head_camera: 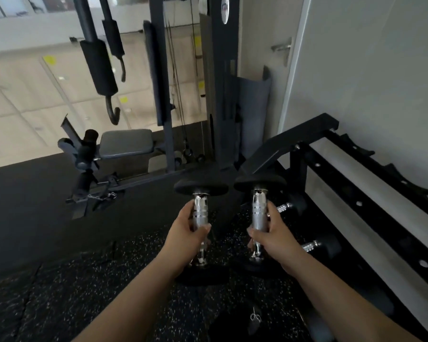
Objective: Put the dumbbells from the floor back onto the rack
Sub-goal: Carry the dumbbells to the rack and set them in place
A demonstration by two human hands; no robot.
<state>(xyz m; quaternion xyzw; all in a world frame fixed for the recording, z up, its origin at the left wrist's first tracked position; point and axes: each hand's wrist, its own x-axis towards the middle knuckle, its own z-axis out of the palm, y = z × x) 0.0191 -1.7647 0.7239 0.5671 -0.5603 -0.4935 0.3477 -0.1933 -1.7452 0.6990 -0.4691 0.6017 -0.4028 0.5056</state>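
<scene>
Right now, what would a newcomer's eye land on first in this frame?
Two chrome-handled dumbbells at centre, one in the left hand, one in the right hand, both held side by side above the speckled floor. To the right runs the black rack, with two more dumbbells on its lower tier.

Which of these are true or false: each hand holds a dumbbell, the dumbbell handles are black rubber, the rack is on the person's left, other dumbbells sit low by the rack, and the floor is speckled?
1. Each hand holds a dumbbell. True: the left hand grips the left dumbbell, the right hand the right dumbbell.
2. The handles are black rubber. False: they are shiny metal; only the ends are black.
3. The rack is on the person's left. False: it stands on the right, by the wall.
4. Other dumbbells sit low by the rack. True.
5. The floor is speckled. True.
</scene>
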